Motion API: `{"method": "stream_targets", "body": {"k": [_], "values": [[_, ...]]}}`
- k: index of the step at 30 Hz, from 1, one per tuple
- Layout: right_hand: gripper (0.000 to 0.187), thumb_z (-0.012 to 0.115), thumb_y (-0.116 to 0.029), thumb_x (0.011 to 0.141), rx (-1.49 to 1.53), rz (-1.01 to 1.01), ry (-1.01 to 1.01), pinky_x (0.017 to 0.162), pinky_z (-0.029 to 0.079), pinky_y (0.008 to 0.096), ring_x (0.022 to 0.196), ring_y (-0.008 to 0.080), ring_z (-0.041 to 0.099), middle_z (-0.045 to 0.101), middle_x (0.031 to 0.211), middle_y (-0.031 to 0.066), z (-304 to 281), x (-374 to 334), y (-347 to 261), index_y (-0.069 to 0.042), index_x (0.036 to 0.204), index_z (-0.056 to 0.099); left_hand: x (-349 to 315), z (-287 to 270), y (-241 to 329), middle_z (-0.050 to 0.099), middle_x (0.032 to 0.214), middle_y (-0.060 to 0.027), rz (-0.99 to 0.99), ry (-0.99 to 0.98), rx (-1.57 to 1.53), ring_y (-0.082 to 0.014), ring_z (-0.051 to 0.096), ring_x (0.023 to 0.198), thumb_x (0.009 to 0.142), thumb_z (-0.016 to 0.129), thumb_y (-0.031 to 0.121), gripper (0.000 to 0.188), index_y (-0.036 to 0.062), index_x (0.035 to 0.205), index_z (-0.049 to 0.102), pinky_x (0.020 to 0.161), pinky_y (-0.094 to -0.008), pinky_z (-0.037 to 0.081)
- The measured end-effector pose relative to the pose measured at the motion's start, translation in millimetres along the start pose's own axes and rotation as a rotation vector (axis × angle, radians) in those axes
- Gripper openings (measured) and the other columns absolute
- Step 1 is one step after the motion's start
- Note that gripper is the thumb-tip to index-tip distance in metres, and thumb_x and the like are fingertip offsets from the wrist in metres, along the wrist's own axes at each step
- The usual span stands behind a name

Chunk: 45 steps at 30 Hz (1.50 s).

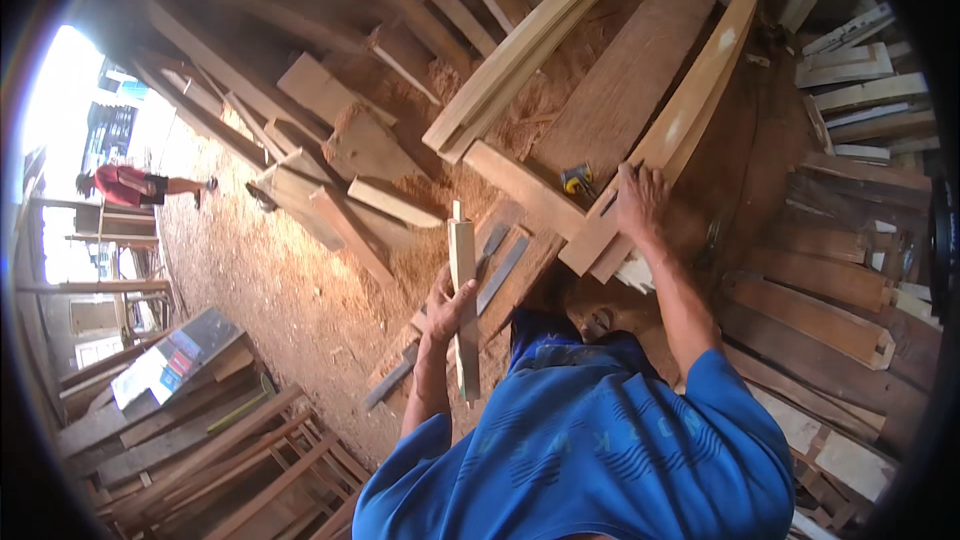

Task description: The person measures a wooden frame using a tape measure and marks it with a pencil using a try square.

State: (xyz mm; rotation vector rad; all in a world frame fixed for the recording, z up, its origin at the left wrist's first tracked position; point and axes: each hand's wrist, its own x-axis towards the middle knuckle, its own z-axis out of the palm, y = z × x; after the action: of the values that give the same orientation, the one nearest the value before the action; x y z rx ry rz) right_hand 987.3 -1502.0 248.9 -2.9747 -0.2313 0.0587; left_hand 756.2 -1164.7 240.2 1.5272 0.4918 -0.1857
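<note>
My left hand point(447, 305) is wrapped round a short, pale wooden piece point(463, 265), held upright with a narrow tenon at its top end. My right hand point(642, 202) rests on the near end of the long right rail point(690, 110) of a wooden frame, fingers closed. A short dark mark or slot shows beside its fingertips; whatever they may pinch cannot be made out. The frame's near crosspiece point(525, 185) lies between the hands. A yellow-and-black tool point(577, 180), perhaps a tape measure, sits inside the corner. Flat grey metal tools point(503, 273) lie beside my left hand.
A wide brown board point(630, 70) lies within the frame. Sawdust point(290, 310) and offcuts point(350, 230) cover the ground to the left. Stacked timber point(830, 310) lines the right side, with more lumber point(230, 460) at lower left. A person in red point(125, 185) stands far left.
</note>
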Motion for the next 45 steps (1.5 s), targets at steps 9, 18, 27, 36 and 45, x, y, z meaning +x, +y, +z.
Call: {"method": "stream_targets", "body": {"k": [9, 18, 27, 36, 45], "values": [[0.066, 0.062, -0.041, 0.102, 0.211, -0.042, -0.380, 0.119, 0.023, 0.0694, 0.143, 0.0554, 0.039, 0.047, 0.152, 0.0356, -26.1, -12.7, -83.4, -0.011, 0.158, 0.043, -92.1, -21.8, -86.8, 0.069, 0.123, -0.0120, -0.129, 0.380, 0.214, -0.0214, 0.064, 0.112, 0.091, 0.080, 0.038, 0.069, 0.0011, 0.144, 0.057, 0.099, -0.0376, 0.051], [0.071, 0.061, -0.035, 0.099, 0.189, -0.320, -0.831, 0.120, 0.003, 0.0786, 0.147, 0.0650, 0.027, 0.042, 0.152, 0.0423, 37.5, -121.0, -173.2, -0.013, 0.162, 0.035, -119.2, -19.9, -94.6, 0.063, 0.143, -0.0164, -0.187, 0.409, 0.179, -0.0240, 0.059, 0.132, 0.084, 0.085, 0.027, 0.081, -0.0010, 0.152, 0.050, 0.112, -0.0375, 0.045], [0.019, 0.069, -0.017, 0.088, 0.584, -0.342, -0.606, 0.075, 0.056, 0.0450, 0.080, 0.0370, 0.074, 0.073, 0.082, 0.0225, 105.1, -127.2, -150.1, 0.001, 0.089, 0.069, -145.1, 4.1, -104.1, 0.061, 0.126, -0.0254, -0.266, 0.390, 0.546, -0.0404, 0.057, 0.115, 0.071, 0.092, 0.034, 0.093, 0.0093, 0.151, 0.052, 0.101, -0.0476, 0.050], [0.038, 0.078, -0.034, 0.091, 1.116, 0.563, -0.998, 0.045, 0.039, 0.0371, 0.048, 0.0166, 0.053, 0.069, 0.070, 0.0070, 194.2, -163.7, -215.8, -0.004, 0.071, 0.067, -169.9, 16.4, -132.3, 0.061, 0.125, -0.0242, -0.189, 0.464, 0.456, -0.0390, 0.058, 0.119, 0.074, 0.091, 0.034, 0.098, 0.0109, 0.158, 0.046, 0.105, -0.0478, 0.048], [0.027, 0.073, -0.023, 0.091, 1.065, 0.215, -0.522, 0.058, 0.045, 0.0384, 0.066, 0.0140, 0.054, 0.062, 0.072, 0.0036, 269.8, -185.4, -174.5, -0.002, 0.076, 0.065, -139.9, -6.1, -123.2, 0.050, 0.152, -0.0332, -0.086, 0.318, 0.372, -0.0434, 0.048, 0.144, 0.089, 0.076, 0.045, 0.100, -0.0032, 0.163, 0.029, 0.119, -0.0442, 0.039]]}}
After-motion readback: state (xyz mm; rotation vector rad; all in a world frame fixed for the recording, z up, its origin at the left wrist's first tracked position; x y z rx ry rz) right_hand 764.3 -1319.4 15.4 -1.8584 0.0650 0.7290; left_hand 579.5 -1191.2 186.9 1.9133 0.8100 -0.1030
